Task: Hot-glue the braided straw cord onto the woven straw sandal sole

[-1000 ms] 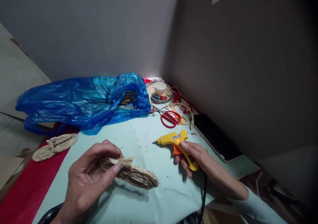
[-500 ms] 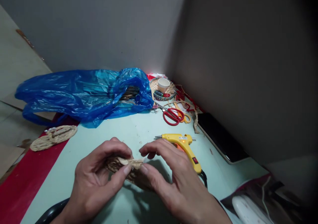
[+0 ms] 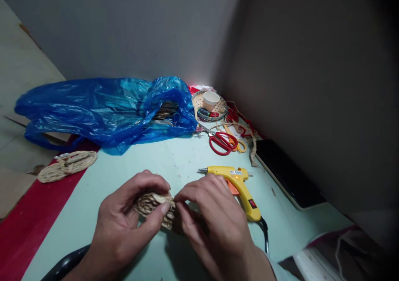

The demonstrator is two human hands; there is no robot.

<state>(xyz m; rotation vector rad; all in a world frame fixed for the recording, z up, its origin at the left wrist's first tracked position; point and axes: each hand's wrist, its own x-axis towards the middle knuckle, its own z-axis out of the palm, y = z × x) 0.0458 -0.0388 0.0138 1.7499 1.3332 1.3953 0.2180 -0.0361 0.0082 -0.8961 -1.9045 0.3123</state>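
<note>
Both of my hands are closed on a small woven straw piece [image 3: 152, 206] held just above the pale green table [image 3: 174, 156]. My left hand [image 3: 124, 227] pinches its left end between thumb and fingers. My right hand [image 3: 215, 223] grips its right end and covers most of it. A yellow hot glue gun [image 3: 237, 183] with an orange trigger lies on the table just right of my right hand, its light on and its black cord running toward me.
A blue plastic bag [image 3: 102, 110] lies at the back left. A second woven straw piece [image 3: 67, 165] sits on the red strip at left. Red scissors [image 3: 220, 141], a small basket with a white cup [image 3: 210, 101], and a dark phone [image 3: 286, 173] lie along the right wall.
My right hand let go of the glue gun, left it lying on the table, and moved left to take hold of the woven piece together with my left hand.
</note>
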